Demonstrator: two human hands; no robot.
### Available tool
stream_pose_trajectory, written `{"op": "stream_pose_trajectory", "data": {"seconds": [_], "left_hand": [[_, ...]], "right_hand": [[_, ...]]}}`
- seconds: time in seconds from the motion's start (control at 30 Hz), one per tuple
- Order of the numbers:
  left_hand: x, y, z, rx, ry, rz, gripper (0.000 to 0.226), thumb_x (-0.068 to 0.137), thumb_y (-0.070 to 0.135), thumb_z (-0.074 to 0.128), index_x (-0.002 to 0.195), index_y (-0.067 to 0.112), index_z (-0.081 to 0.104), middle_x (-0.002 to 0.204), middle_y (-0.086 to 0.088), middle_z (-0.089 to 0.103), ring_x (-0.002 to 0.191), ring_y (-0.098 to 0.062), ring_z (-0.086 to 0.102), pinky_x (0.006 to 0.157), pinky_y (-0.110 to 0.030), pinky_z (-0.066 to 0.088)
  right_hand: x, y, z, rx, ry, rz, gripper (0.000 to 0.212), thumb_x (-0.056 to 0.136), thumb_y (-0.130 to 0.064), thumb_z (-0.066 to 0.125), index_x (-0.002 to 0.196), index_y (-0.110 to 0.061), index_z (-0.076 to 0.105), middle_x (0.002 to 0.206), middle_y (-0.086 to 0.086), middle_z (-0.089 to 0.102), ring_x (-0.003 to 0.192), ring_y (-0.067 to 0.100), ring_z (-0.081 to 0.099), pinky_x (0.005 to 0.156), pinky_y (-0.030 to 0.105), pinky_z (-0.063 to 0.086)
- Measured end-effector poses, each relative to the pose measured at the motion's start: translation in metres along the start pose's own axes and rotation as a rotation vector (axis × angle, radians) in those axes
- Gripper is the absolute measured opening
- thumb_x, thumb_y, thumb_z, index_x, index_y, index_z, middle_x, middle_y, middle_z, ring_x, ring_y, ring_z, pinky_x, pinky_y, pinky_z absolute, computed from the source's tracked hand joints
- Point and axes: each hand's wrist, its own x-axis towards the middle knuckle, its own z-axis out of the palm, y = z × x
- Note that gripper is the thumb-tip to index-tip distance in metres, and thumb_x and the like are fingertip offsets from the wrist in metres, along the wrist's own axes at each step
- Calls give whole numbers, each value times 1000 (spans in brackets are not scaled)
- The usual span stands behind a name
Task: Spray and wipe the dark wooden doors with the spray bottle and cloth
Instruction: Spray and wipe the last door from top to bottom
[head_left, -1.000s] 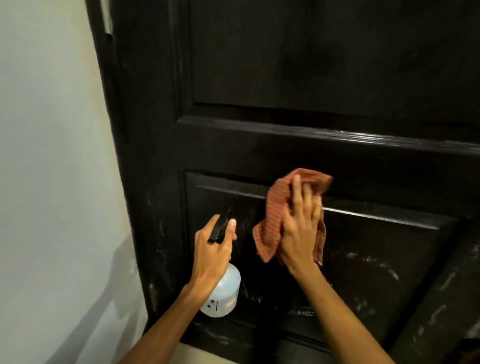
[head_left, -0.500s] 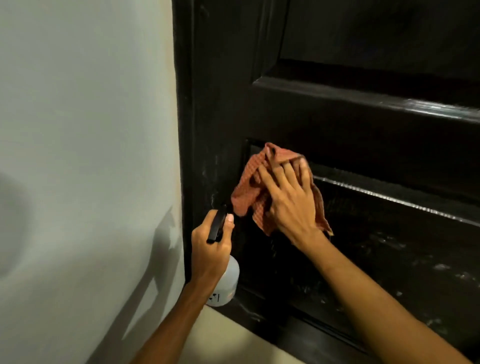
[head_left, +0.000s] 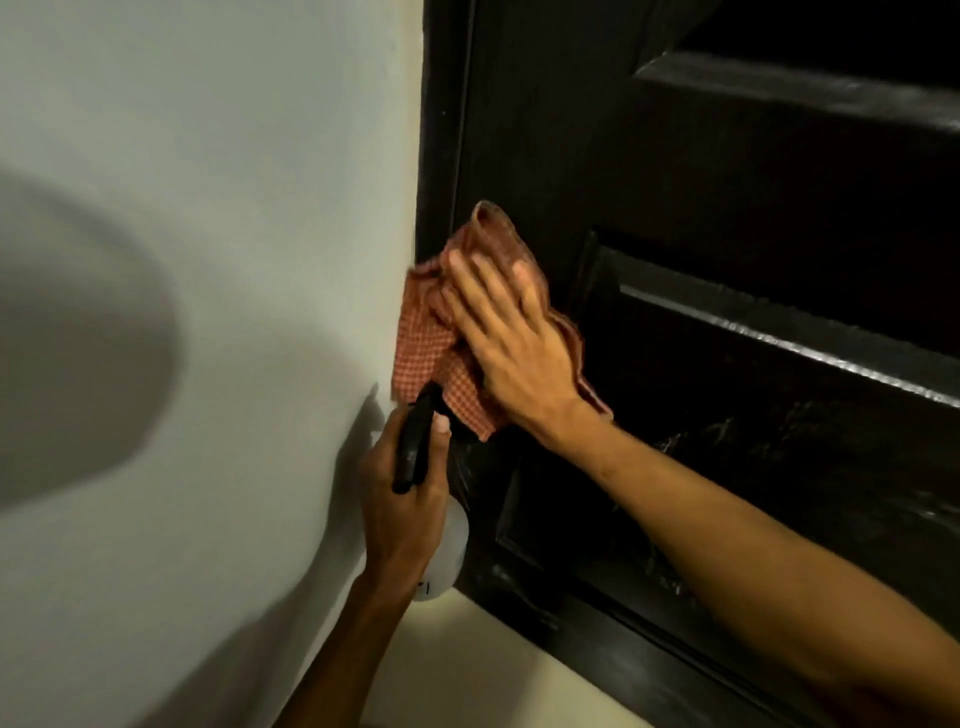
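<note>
The right grip (head_left: 511, 338), fingers straight and spread, presses a red-checked woven cloth (head_left: 421, 338) flat against the left edge of the dark wooden panelled door (head_left: 727, 182), just beside the pale wall (head_left: 208, 208). Just below, the left grip (head_left: 405, 499) curls round the black-topped white plastic spray bottle (head_left: 453, 540), held upright.

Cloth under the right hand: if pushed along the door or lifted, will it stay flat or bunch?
Probably floppy: the cloth folds and droops past the right hand, so lifted it would likely hang limp. Pushed along the door, it may bunch; its top edge is rumpled. Likely light: flat fingers alone seem to pin it.
</note>
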Motion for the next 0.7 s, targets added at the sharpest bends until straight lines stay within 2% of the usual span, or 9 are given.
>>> {"op": "stream_pose_trajectory", "data": {"seconds": [0.07, 0.17, 0.23, 0.33, 0.4, 0.47, 0.57, 0.63, 0.7], "left_hand": [[0, -6, -2, -6, -7, -5, 17, 98, 45, 57, 107, 33, 65, 93, 17, 70, 84, -8, 69, 72, -14, 53], [-4, -15, -5, -5, -53, -13, 5, 99, 41, 60, 104, 41, 61, 94, 25, 70, 89, 0, 70, 75, -10, 53], [-7, -20, -7, 7, -60, -19, 3, 99, 44, 60, 101, 45, 62, 91, 19, 70, 84, 1, 68, 73, -9, 52], [-14, -22, -5, -10, -55, -66, 5, 100, 40, 60, 100, 44, 63, 88, 15, 69, 81, -1, 67, 70, -11, 51], [-19, -22, -1, -5, -51, -72, 8, 103, 36, 60, 106, 31, 66, 87, 21, 70, 85, 1, 68, 73, -10, 50], [-25, -22, 3, 7, -65, -67, 17, 103, 34, 60, 110, 22, 67, 86, 23, 70, 84, 1, 68, 71, -11, 50], [-35, -19, 5, 1, -96, -20, 19, 101, 40, 60, 106, 22, 66, 85, 22, 71, 79, -4, 69, 69, -14, 52], [-43, -13, 11, -5, -106, 12, 23, 99, 40, 57, 106, 20, 66, 88, 22, 71, 86, -2, 70, 75, -12, 53], [-51, -8, 18, -15, -132, 26, 17, 100, 34, 59, 107, 20, 66, 87, 18, 71, 91, 0, 70, 79, -11, 54]], "right_hand": [[-41, -39, 23, 4, -135, -157, 64, 103, -18, 41, 161, -1, 20, 169, 22, 12, 158, 38, 6, 126, 56, -9], [-100, -74, 36, -54, -498, -428, 86, 93, -49, 61, 160, -5, 29, 167, 18, 24, 157, 34, 17, 117, 58, -29], [-92, -62, 28, -78, -443, -461, 73, 95, -37, 55, 158, -8, 34, 164, 15, 33, 154, 32, 25, 116, 55, -31], [-63, -26, 14, -53, -180, -211, 59, 97, -19, 42, 155, -8, 42, 160, 16, 41, 149, 33, 36, 126, 51, -11], [-67, -18, 9, -63, -140, -117, 62, 101, -18, 38, 160, -5, 28, 168, 21, 20, 156, 35, 18, 128, 50, -4], [-103, -29, 9, -29, -292, -229, 65, 103, -21, 38, 162, -3, 17, 170, 21, 6, 158, 35, 5, 128, 51, -3], [-157, -21, -1, 19, -482, -350, 60, 101, -20, 41, 159, -7, 32, 165, 17, 30, 154, 33, 25, 127, 52, -5], [-162, 11, -26, 7, -364, -227, 56, 98, -15, 36, 154, -8, 43, 157, 16, 44, 147, 34, 34, 128, 49, -2], [-161, 48, -53, -20, -200, 34, 54, 98, -15, 40, 152, -9, 47, 155, 15, 45, 141, 32, 34, 127, 47, 1]]}}
